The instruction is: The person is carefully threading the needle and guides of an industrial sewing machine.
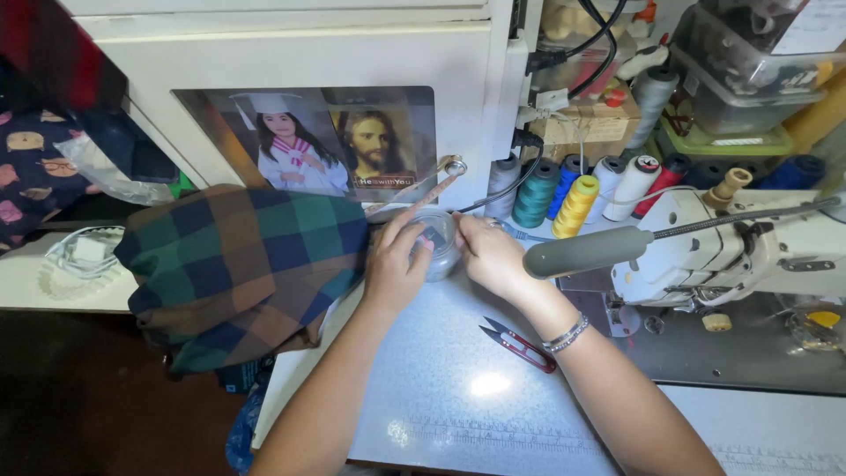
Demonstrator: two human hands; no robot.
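- The left hand grips a small clear plastic container on the pale grey sewing table.
- The right hand pinches at its rim.
- Red-handled thread snips lie nearby.
- Folded green-and-brown plaid fabric rests left.

— Any packaging or signs around the bench?

— A brown cardboard box stands on the shelf behind the thread cones, with a pale rectangular label on its front. At upper right a clear plastic lidded container sits on a green tray, a white paper label on top.

— Anything on the cabinet?

— A glossy rectangular printed picture card is fixed to the white door; it shows two portraits and a thin caption strip
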